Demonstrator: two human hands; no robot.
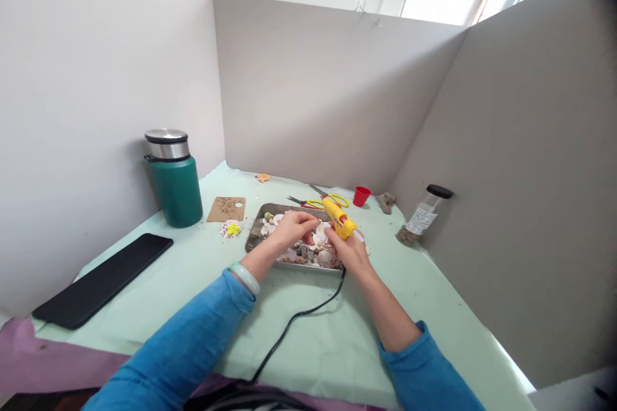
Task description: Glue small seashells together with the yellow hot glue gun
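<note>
My right hand [351,253] is wrapped round a yellow hot glue gun [339,218], whose black cord [299,314] runs down toward me. Over the metal tray [295,264], my left hand [295,228] has its fingertips pinched together; whatever lies between them is too small to make out. A pale shell piece [320,234] shows between the two hands, close to the fingertips of both. Shells and small stones [308,254] fill the tray below, partly covered by my hands.
Scissors [332,196] with yellow handles lie behind the tray, beside a red cup [361,196]. A brown card [226,209] and a shell-like decoration with a yellow star [231,228] are left. Farther out stand a green bottle [176,189], a black pad [103,279] and a jar [424,215].
</note>
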